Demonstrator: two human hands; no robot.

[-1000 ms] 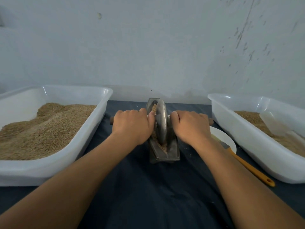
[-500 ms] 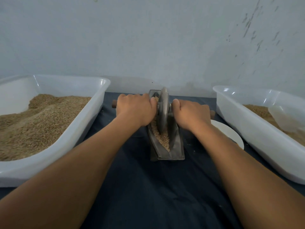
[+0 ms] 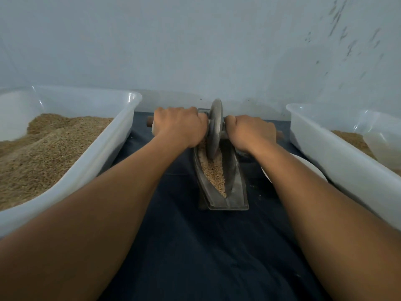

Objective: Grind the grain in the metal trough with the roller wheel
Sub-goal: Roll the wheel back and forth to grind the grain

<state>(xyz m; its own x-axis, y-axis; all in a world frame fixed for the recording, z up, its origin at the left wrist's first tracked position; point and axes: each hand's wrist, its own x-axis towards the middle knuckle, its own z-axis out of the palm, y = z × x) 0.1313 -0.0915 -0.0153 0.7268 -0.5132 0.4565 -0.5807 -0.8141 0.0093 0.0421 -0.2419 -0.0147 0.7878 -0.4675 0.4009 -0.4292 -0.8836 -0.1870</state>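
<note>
A narrow metal trough [image 3: 235, 187] lies on the dark cloth in the middle, running away from me. Brown grain [image 3: 213, 170] fills its groove. A grey metal roller wheel [image 3: 215, 127] stands upright in the far part of the trough, on the grain. A wooden axle handle sticks out of both sides of the wheel. My left hand [image 3: 180, 126] grips the left handle and my right hand [image 3: 250, 132] grips the right handle. Both handle ends peek out past my fists.
A large white tub [image 3: 104, 153] heaped with grain stands at the left. Another white tub [image 3: 338, 157] at the right holds grain and a clear scoop [image 3: 382, 146]. A white plate [image 3: 310, 168] lies between the trough and the right tub. A pale wall rises close behind.
Both hands have pushed the wheel away from me along the trough, from its middle to its far end. More grain now shows in the near part of the groove.
</note>
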